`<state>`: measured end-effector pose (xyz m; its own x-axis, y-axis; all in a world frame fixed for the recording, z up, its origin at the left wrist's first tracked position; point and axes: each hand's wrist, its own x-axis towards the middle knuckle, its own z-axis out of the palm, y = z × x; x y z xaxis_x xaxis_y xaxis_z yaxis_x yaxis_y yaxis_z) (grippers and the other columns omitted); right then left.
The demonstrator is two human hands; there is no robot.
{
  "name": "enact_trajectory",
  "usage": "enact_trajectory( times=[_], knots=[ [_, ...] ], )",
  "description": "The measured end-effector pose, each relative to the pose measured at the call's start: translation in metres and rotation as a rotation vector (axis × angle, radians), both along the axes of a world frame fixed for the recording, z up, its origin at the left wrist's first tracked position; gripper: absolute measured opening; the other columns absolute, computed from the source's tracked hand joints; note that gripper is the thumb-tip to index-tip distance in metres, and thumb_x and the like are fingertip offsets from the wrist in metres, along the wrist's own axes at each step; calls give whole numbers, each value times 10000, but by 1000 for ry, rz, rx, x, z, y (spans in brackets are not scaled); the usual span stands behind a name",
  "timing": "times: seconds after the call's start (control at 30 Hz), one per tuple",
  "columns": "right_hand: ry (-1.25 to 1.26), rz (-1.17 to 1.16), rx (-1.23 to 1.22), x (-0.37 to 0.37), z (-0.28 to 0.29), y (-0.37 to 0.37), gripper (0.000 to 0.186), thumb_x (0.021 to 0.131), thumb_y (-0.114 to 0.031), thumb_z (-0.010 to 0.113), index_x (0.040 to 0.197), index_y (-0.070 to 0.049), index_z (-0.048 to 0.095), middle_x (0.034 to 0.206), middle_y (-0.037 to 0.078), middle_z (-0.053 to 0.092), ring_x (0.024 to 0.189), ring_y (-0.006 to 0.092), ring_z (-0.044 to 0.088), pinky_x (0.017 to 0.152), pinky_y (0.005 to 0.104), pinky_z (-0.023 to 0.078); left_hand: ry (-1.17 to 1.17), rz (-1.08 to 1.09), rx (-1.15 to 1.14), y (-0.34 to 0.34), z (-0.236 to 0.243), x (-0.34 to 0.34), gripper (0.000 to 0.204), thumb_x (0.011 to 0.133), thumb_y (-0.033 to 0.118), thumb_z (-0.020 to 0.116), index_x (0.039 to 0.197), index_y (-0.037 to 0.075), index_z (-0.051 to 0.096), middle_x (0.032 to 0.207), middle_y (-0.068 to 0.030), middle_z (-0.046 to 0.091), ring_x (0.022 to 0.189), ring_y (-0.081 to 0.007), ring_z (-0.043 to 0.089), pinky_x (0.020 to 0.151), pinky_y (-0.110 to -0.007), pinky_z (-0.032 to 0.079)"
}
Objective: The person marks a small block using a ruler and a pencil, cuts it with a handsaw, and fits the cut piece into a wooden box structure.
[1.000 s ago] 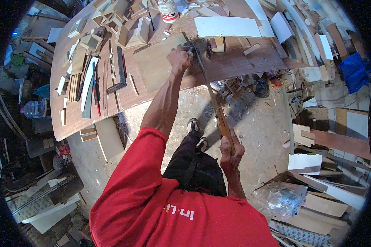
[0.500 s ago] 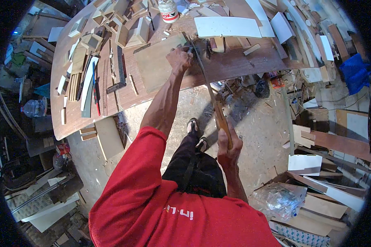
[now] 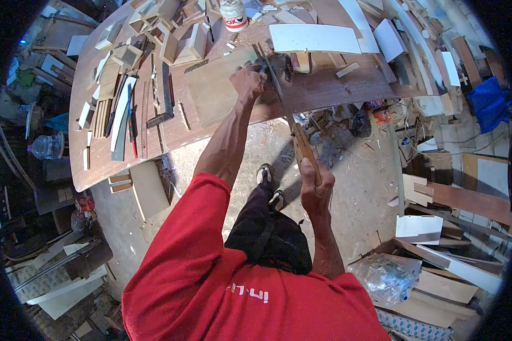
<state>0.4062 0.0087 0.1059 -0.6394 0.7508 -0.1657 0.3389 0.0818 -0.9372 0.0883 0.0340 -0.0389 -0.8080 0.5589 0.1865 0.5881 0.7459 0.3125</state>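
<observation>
My right hand (image 3: pixel 317 186) is closed round the wooden handle of a handsaw (image 3: pixel 303 149). Its long narrow blade runs forward over the front edge of the worktable (image 3: pixel 330 94). Just left of the blade, my left hand (image 3: pixel 248 81) presses down with curled fingers at the right side of a flat brownish board (image 3: pixel 216 88). Its fingertips are in shadow, and whatever they grip cannot be made out. Right of the blade, a white panel (image 3: pixel 314 38) lies across small wood pieces.
Wood offcuts, strips and a red pencil-like stick (image 3: pixel 133 133) lie on the table's left. A white tub (image 3: pixel 233 16) stands at the back. Below are a leaning board (image 3: pixel 149 190), scraps on the floor, a plastic bag (image 3: pixel 384 277) and a blue cloth (image 3: pixel 488 105) at right.
My right hand has pushed the saw forward, away from my body, and its handle is now closer to the table edge. My left hand stays in place.
</observation>
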Motion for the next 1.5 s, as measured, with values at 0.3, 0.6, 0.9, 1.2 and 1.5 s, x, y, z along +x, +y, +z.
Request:
enact_trajectory(
  times=[0.3, 0.6, 0.9, 1.2, 1.5],
  knots=[
    [39, -40, 34, 2, -9, 5, 401, 947, -273, 497, 1183, 36, 595, 660, 94, 565, 580, 136, 518, 526, 324, 437, 37, -7, 25, 1, -2, -2, 329, 766, 427, 646, 1056, 286, 710, 920, -43, 687, 899, -260, 624, 696, -450, 499],
    [59, -41, 227, -3, -15, -10, 440, 949, -261, 484, 1236, 65, 555, 658, 156, 606, 573, 186, 607, 528, 344, 471, -89, -11, 151, -3, 4, 4, 309, 725, 348, 652, 1003, 238, 728, 1016, -50, 663, 913, -298, 602, 776, -481, 449],
    [137, -76, 136, -8, -28, -8, 460, 948, -307, 504, 1234, 47, 566, 647, 107, 592, 549, 134, 536, 498, 325, 441, 36, -241, 203, -18, 0, 9, 376, 783, 333, 658, 1121, 171, 628, 1161, -76, 595, 1071, -323, 513, 895, -469, 376],
    [103, -68, 3, 7, -15, -3, 448, 948, -269, 513, 1282, 27, 544, 682, 68, 574, 558, 119, 500, 496, 308, 414, 6, -182, 167, -17, 2, 9, 347, 793, 296, 646, 1114, 165, 634, 1189, -80, 585, 1073, -315, 514, 902, -475, 370],
    [57, -70, 55, 17, -31, -6, 436, 940, -251, 512, 1275, 26, 553, 674, 85, 574, 553, 123, 496, 504, 308, 418, -24, -123, 161, -10, 2, 0, 348, 787, 314, 642, 1118, 209, 658, 1038, -60, 662, 933, -324, 585, 780, -460, 468]
  ],
)
